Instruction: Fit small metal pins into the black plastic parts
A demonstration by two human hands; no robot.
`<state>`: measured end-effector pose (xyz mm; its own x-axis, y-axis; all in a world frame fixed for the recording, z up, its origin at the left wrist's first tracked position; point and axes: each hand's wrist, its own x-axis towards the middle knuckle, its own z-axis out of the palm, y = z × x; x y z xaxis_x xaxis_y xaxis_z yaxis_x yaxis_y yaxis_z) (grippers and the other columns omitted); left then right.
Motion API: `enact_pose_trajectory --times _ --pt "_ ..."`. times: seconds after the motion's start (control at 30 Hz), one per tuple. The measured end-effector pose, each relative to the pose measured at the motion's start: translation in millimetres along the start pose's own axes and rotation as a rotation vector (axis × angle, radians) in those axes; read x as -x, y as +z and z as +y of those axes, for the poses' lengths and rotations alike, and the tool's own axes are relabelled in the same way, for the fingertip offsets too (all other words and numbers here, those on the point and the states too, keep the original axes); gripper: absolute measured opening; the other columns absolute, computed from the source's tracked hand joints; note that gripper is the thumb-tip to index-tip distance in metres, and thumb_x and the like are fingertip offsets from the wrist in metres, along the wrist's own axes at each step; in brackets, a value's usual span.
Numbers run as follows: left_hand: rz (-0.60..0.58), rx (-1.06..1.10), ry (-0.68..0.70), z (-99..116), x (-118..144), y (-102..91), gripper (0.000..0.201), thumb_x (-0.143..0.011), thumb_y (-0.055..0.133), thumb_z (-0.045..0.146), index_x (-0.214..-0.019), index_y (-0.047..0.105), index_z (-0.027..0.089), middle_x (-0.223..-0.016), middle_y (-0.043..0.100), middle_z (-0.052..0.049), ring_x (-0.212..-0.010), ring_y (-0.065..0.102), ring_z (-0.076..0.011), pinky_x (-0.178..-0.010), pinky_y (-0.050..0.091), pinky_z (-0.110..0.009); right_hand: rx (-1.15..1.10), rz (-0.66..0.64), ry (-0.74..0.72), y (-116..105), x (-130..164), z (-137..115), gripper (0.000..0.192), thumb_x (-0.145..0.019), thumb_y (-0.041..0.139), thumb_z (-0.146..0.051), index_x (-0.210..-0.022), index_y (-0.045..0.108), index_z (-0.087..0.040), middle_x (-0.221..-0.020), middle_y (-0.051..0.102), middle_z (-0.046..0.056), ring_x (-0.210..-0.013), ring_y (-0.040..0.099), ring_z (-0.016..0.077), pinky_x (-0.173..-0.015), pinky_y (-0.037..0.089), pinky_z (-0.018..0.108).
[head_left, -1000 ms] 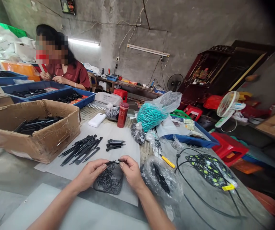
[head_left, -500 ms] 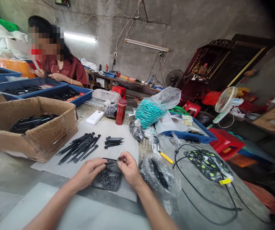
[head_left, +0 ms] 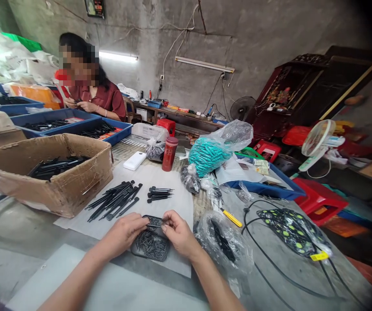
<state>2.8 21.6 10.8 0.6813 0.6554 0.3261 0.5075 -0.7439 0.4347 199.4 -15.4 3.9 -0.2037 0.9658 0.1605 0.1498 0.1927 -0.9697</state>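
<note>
Left grip (head_left: 128, 231) and right grip (head_left: 180, 234) pinch what seems a slender dark piece (head_left: 155, 225) above the tray (head_left: 150, 259).

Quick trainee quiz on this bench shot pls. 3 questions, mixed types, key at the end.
1. Multiple choice: what colour are the pieces bulging in the large clear plastic bag?
A. Orange
B. Teal
C. White

2. True or false: the red lidded canister stands inside the cardboard box.

3. Short answer: the left hand and right hand are at the dark tray. Which is nearer the yellow-handled tool?

Key:
1. B
2. False; the red lidded canister stands outside the cardboard box.
3. The right hand.
</note>
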Motion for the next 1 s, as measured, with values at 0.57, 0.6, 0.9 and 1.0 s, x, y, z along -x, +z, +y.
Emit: enact_pose_trajectory --times 0.57,0.6,0.9,1.0 --pt "0.022 0.026 -0.028 5.1 -2.6 1.8 0.025 -0.087 0.033 0.023 -0.084 0.058 0.018 -0.066 0.052 0.000 -0.065 0.050 -0.0115 -0.059 0.038 -0.020 -0.070 0.031 0.040 0.0 -1.4 -2.4 0.016 -0.075 0.047 -0.024 -0.089 0.048 -0.018 -0.061 0.040 -0.005 -0.055 0.036 0.0093 -0.052 0.029 0.022" --pt "0.025 0.040 -0.043 4.7 -2.8 2.5 0.025 -0.087 0.033 0.024 -0.083 0.058 0.018 -0.066 0.052 0.000 -0.065 0.050 -0.0114 -0.059 0.038 -0.020 -0.104 0.054 0.055 0.2 -2.3 -0.6 0.014 -0.075 0.048 -0.025 -0.087 0.048 -0.018 -0.060 0.039 -0.005 -0.054 0.035 0.0092 -0.051 0.028 0.022" --pt "0.017 0.130 -0.093 1.2 -2.9 2.5 0.025 -0.087 0.033 0.027 -0.087 0.057 0.019 -0.069 0.054 0.000 -0.067 0.052 -0.0114 -0.061 0.040 -0.021 0.018 0.107 0.063 1.5 -2.6 0.9 0.016 -0.075 0.045 -0.031 -0.067 0.046 -0.017 -0.055 0.035 -0.005 -0.053 0.030 0.0089 -0.049 0.025 0.022" --pt "0.026 0.130 -0.093 1.7 -2.6 4.4 0.024 -0.087 0.034 0.027 -0.086 0.057 0.019 -0.067 0.053 0.000 -0.065 0.052 -0.0111 -0.060 0.039 -0.021 0.076 0.130 0.050 3.0 -2.9 -1.0 0.016 -0.075 0.044 -0.029 -0.065 0.045 -0.017 -0.055 0.034 -0.005 -0.053 0.030 0.0090 -0.049 0.025 0.022"
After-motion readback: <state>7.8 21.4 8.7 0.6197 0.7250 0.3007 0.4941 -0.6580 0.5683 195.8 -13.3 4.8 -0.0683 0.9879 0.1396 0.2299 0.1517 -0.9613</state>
